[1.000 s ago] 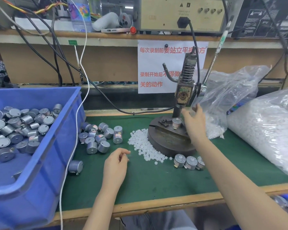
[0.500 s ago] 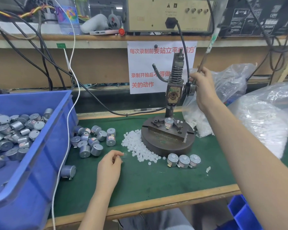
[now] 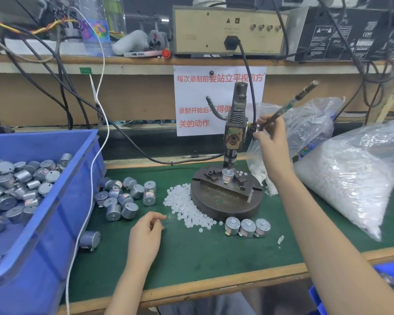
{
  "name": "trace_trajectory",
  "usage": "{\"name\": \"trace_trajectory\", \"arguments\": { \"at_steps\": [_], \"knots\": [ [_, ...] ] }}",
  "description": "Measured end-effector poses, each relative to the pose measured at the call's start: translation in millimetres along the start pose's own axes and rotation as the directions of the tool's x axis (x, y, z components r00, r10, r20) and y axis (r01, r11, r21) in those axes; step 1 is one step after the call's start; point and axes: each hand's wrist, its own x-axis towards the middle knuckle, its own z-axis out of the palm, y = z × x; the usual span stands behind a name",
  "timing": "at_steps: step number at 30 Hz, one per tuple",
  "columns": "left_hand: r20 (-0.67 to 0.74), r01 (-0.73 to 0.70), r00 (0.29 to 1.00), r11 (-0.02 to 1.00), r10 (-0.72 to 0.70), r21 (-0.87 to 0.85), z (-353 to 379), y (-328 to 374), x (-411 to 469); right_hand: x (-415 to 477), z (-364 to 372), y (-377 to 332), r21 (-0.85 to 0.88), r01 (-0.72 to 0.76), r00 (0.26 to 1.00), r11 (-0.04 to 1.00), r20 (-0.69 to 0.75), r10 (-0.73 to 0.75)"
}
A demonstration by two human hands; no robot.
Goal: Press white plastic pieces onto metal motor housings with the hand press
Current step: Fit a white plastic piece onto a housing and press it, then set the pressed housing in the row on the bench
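Nearest, left hand (image 3: 146, 233) rests on the green mat (image 3: 203, 264), fingers loosely curled with thumb and forefinger tips together; cannot tell if a white piece sits between them. It has barely moved over the last second. Just beyond: 3 motors (image 3: 247, 227) in a row at the front of the press base (image 3: 225, 208), and the pile of white plastic pieces (image 3: 187, 208) against its left edge. On the base fixture stands 1 motor housing (image 3: 227, 176), upright under the ram (image 3: 230, 159); the ram tip looks to meet its top, contact not certain. Right hand (image 3: 272, 142) grips the lever (image 3: 289, 105), fingers wrapped round its lower end. Change: 1 second ago this hand was down beside the housing, then rose to the lever, which stood steeper; the lever now leans lower to the right. Judgement: loading finished, press stroke under way, piece likely being seated. Behind, bags of white pieces (image 3: 350, 178).
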Motion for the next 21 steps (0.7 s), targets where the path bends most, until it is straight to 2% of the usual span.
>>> {"name": "trace_trajectory", "arguments": {
  "at_steps": [2, 4, 6, 9, 11, 14, 16, 18, 21],
  "knots": [
    [0.009, 0.003, 1.000, 1.000, -0.003, 0.003, -0.1, 0.4, -1.1, -10.8, -5.2, 17.9, -0.111, -0.039, 0.999, 0.993, -0.032, 0.035],
    [0.022, -0.004, 1.000, 1.000, 0.003, 0.015, 0.2, 1.1, -1.6, -26.5, -6.3, 41.5, -0.240, -0.164, 0.986, 0.957, -0.056, 0.155],
    [0.034, -0.020, 0.999, 0.999, 0.019, 0.034, -0.3, 2.7, -1.5, -39.7, -0.5, 62.0, -0.418, -0.221, 0.969, 0.881, 0.011, 0.248],
    [0.076, -0.112, 0.992, 0.987, 0.103, 0.119, 0.0, 6.5, -4.7, -41.7, 18.0, 74.1, -0.589, -0.087, 0.965, 0.803, 0.150, 0.214],
    [0.129, -0.244, 0.968, 0.932, 0.217, 0.269, 2.6, 7.6, -8.7, -38.5, 29.6, 75.2, -0.682, 0.018, 0.961, 0.731, 0.213, 0.175],
    [0.220, -0.405, 0.914, 0.779, 0.340, 0.479, 8.1, 5.6, -12.7, -37.2, 38.0, 78.3, -0.786, 0.052, 0.968, 0.616, 0.191, 0.162],
    [0.232, -0.423, 0.906, 0.760, 0.354, 0.493, 8.8, 5.1, -13.8, -42.9, 36.5, 78.0, -0.835, 0.104, 0.976, 0.541, 0.191, 0.108],
    [0.223, -0.426, 0.905, 0.762, 0.363, 0.489, 8.8, 4.6, -13.3, -53.0, 33.9, 75.4, -0.812, 0.151, 0.972, 0.564, 0.226, 0.065],
    [0.228, -0.440, 0.898, 0.749, 0.377, 0.495, 8.8, 3.5, -12.7, -79.1, 30.4, 66.9, -0.641, 0.176, 0.944, 0.747, 0.324, 0.055]
  ]
}}
